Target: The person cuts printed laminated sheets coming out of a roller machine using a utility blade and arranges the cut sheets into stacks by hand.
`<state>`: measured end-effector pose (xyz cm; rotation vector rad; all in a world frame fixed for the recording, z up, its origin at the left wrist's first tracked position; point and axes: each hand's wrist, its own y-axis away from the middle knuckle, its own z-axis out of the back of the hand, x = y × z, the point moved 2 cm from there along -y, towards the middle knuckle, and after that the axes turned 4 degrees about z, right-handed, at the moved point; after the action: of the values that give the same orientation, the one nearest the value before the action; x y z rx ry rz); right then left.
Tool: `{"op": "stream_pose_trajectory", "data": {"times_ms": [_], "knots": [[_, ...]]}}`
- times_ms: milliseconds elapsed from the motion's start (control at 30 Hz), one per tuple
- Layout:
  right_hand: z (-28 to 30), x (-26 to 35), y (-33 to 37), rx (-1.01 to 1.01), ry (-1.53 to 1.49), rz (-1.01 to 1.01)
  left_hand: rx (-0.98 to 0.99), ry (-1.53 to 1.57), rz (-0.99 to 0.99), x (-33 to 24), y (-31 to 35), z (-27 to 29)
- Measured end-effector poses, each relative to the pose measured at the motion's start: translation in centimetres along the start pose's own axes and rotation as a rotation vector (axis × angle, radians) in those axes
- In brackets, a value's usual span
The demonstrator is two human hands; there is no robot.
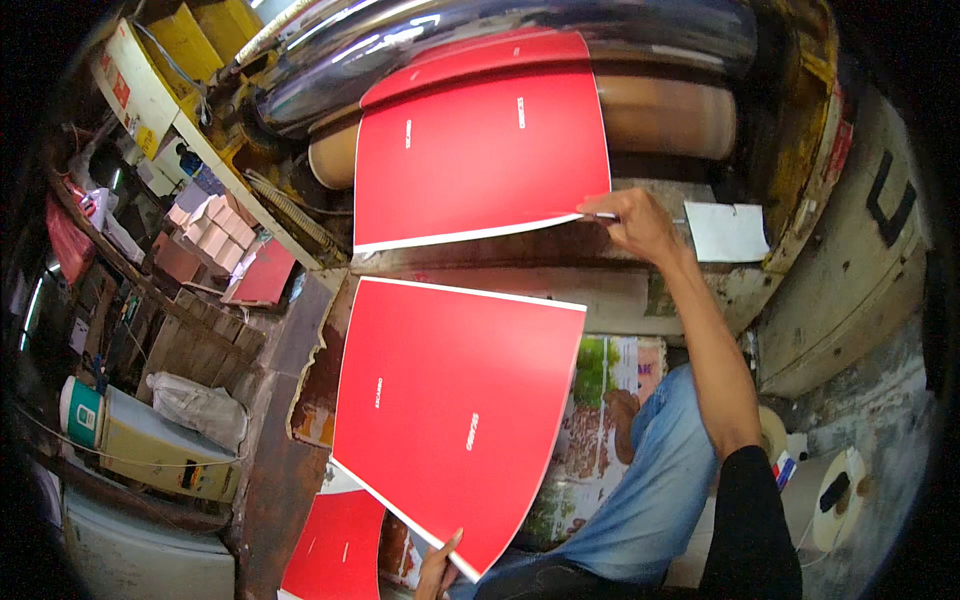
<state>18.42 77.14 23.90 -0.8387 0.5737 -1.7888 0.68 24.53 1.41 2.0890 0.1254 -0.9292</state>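
Note:
A large red printed sheet (480, 160) with a white lower edge comes down from the rollers, its upper part curving beneath the dark roller. At its lower right corner, my right hand (642, 225) is closed, with a small thin pale thing (600, 215) showing at the fingertips; its kind is unclear. Below, apart from that sheet, a second red sheet (450, 400) slants over my lap and bends along its right side. My left hand (438, 570) grips its lower edge, thumb on top. Part of another red sheet (335, 545) shows at the lower left.
A shiny dark roller (540, 40) and a brown roller (670, 118) span the machine. A white paper piece (727, 232) lies right of my right hand. Film rolls (835, 500) stand at the lower right. Stacked boxes (215, 235) and a metal cabinet (150, 440) are left.

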Motion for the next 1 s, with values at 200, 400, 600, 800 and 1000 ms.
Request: {"op": "stream_pose_trajectory", "data": {"times_ms": [200,400,600,800,1000], "knots": [[-0.3,0.7,2.3,-0.012,-0.114,0.005,-0.044,0.102,-0.083,1.6,-8.9,1.5],[0.1,2.0,3.5,0.067,-0.125,-0.012,-0.281,-0.141,0.034,2.9,-20.2,3.1],[-0.7,1.4,4.4,0.166,-0.102,0.009,-0.525,-0.666,0.113,1.5,-22.3,1.0],[-0.4,2.3,4.8,0.309,-0.137,-0.018,-0.641,-1.463,-0.351,4.8,-20.4,-3.9],[-1.1,2.7,5.3,0.381,-0.256,0.045,-0.525,-1.386,-0.339,5.7,-21.9,-7.5]]}}
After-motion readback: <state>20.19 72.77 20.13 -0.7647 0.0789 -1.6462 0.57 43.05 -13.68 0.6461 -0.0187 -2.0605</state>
